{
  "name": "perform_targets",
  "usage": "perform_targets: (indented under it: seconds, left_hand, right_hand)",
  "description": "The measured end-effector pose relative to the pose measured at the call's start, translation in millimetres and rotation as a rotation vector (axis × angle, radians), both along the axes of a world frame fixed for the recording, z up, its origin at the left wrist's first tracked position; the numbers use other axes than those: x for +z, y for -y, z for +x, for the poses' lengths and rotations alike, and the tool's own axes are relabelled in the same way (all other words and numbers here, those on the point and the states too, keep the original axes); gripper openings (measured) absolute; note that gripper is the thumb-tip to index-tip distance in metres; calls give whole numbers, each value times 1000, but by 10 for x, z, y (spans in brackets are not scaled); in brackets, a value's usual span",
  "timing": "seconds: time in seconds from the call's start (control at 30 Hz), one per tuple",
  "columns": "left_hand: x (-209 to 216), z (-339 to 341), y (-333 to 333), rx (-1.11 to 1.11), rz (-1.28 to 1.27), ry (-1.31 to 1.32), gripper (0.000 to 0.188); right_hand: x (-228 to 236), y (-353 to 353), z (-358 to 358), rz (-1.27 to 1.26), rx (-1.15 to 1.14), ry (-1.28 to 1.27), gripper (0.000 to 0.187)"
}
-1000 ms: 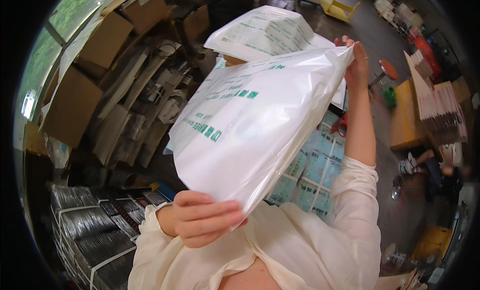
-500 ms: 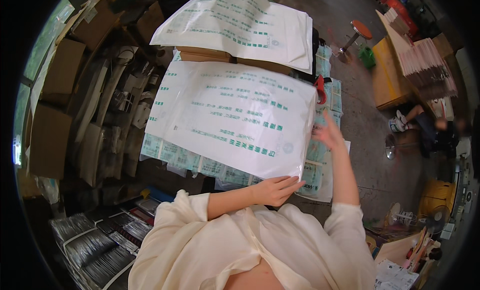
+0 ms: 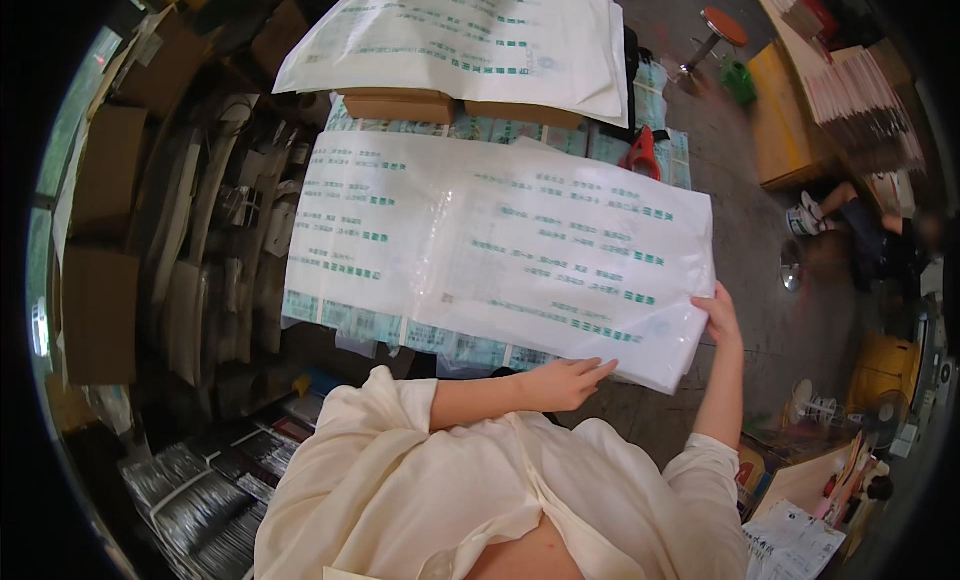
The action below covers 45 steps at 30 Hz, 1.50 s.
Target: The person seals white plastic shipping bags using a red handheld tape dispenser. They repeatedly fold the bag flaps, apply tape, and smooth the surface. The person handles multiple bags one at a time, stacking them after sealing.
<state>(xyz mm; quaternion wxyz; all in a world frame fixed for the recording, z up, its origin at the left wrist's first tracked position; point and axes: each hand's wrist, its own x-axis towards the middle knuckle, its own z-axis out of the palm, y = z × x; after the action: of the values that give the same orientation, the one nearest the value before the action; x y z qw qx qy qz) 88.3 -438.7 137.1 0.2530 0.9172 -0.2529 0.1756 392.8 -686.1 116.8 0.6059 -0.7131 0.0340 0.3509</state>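
Observation:
A wide white package (image 3: 570, 250) with green print, under glossy clear plastic, lies across the table in front of me. My right hand (image 3: 722, 317) grips its right end, thumb on top and fingers beneath. At the near edge, my left hand (image 3: 568, 384) rests with fingers stretched to the right, touching the wrapping. Left of the package's middle, a shiny clear plastic strip crosses the white surface. Beneath it are strapped bundles (image 3: 365, 325) with pale green print. Just past the far right edge lies a red tool (image 3: 643, 156), apparently a tape dispenser.
A stack of white printed sheets (image 3: 450, 50) lies on brown cardboard boxes (image 3: 400, 105) at the back. Cardboard and shelving line the left. An orange-topped stool (image 3: 723, 26), a green container (image 3: 738, 82) and another person (image 3: 870, 230) are to the right. Black strapped bundles (image 3: 190, 495) sit lower left.
My right hand has moved right and down and now grips the package's end. The package reaches farther right, uncovering cardboard and bundles behind it. My left hand has shifted slightly right.

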Motion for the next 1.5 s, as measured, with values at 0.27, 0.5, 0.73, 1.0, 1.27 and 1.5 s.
perform_targets:
  seconds: [0.27, 0.5, 0.73, 1.0, 1.27, 1.5]
  left_hand:
    - [-1253, -741, -2687, 1288, -234, -291, 53]
    - [-1710, -2269, -4960, 1672, -225, -607, 77]
    - [-1580, -2312, -5461, 1513, -1179, -766, 73]
    - [-1258, -2344, -5754, 1203, -1162, -652, 34]
    - [-1141, -2118, -5969, 1108, -1241, -802, 46]
    - [-1416, -1907, -6320, 1066, -1183, -863, 37]
  right_hand:
    - [1938, 31, -272, -86, 55, 211, 59]
    - [2634, -2221, -1003, 153, 229, 384, 66]
    - [1359, -5241, -2210, 34, 443, 569, 103]
    - [244, -7072, -3521, -80, 540, 507, 106]
    - [-406, -6604, -3481, 250, 270, 545, 78]
    - [-1117, -3370, -2079, -896, -321, 858, 53]
